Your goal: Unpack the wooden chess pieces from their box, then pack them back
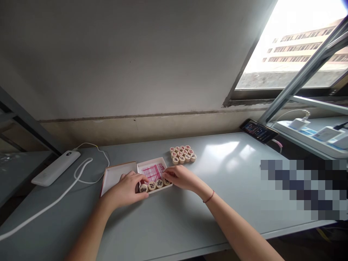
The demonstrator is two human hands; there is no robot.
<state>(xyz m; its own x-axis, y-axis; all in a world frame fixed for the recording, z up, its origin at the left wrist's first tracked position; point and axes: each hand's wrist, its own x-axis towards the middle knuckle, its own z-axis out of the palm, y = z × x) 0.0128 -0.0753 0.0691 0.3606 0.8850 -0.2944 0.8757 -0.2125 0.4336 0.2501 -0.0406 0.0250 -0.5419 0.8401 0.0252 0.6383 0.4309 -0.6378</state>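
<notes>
A small white open box (pixel 164 162) lies on the desk with a sheet printed in red lines (pixel 152 172) inside it. A row of round wooden Chinese chess pieces with black characters (pixel 152 185) runs along its near side. My left hand (pixel 127 189) curves round the box's left near corner, thumb at the front wall and forefinger by the leftmost piece. Over the right wall, my right hand (pixel 181 176) pinches at the rightmost piece (pixel 166 182), which its fingertips partly hide. The box lid (pixel 119 169) lies inside up at the left, partly behind my left hand.
Several more chess pieces (pixel 182 154), red and black, stand grouped behind the box to the right. A white power bank (pixel 56 168) and white cable (pixel 58 198) lie at left. A phone (pixel 258 130) leans at back right, near a power strip (pixel 312 136).
</notes>
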